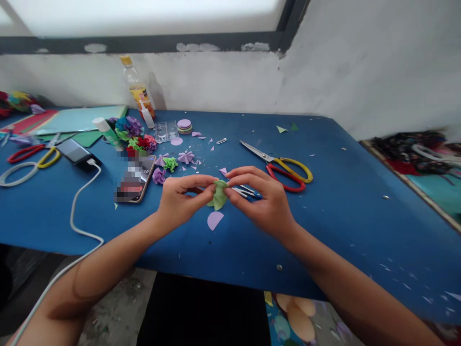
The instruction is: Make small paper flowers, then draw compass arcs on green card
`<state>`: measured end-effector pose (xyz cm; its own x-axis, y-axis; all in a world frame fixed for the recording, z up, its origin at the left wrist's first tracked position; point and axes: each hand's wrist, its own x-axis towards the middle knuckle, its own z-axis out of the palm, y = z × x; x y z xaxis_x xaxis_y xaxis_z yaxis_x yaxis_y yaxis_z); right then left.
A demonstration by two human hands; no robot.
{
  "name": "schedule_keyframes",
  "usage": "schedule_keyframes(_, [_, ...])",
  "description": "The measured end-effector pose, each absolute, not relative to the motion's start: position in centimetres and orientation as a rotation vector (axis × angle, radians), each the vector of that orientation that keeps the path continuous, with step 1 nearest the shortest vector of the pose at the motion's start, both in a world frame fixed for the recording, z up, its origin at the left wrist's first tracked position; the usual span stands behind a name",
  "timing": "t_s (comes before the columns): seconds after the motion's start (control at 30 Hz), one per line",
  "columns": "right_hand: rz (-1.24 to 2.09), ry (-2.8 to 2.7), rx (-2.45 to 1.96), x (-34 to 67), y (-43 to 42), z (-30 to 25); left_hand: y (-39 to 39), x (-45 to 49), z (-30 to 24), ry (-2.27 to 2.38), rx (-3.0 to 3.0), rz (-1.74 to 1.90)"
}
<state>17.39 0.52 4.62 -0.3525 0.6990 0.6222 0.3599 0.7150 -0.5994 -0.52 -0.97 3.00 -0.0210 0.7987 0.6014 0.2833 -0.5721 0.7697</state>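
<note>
Between my two hands is a light green paper piece [219, 198], creased and ruffled like a small flower. My left hand [185, 196] pinches its upper left edge between thumb and fingers. On the opposite edge, my right hand [262, 199] pinches it the same way. Just below on the blue table lies a lilac paper half-circle [215, 220]. A small pair of blue-handled scissors [248, 192] lies partly hidden behind my right hand. Left of the hands sit a crumpled purple paper flower [159, 176], a green one [170, 164] and a pleated lilac one [186, 157].
Large scissors [288, 170] with red and yellow handles lie behind my right hand. A phone [146, 173], a cabled power bank [77, 153], a glue stick [108, 134], a bottle [139, 91] and stacked paper circles [185, 126] stand or lie to the left. Paper scraps dot the blue table [342, 202].
</note>
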Motion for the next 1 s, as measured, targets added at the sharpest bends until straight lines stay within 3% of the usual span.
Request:
schedule_keyframes(0.13, [0.237,-2.034,-0.712,17.6,0.6,4.6,-0.8,-0.9,3.2,1.037,1.981,1.546])
schedule_keyframes(0.47, [0.210,-2.119,-0.729,17.8,1.2,4.4,0.2,-1.3,2.6,0.878,2.311,1.513])
schedule_keyframes(0.73, [0.036,-2.260,-0.651,18.0,1.5,4.3,0.7,-1.5,2.2,0.865,2.295,1.494])
schedule_keyframes(1.0, [0.087,-2.425,-0.673,18.3,2.2,3.2,1.4,-0.8,-0.4,0.960,2.066,1.253])
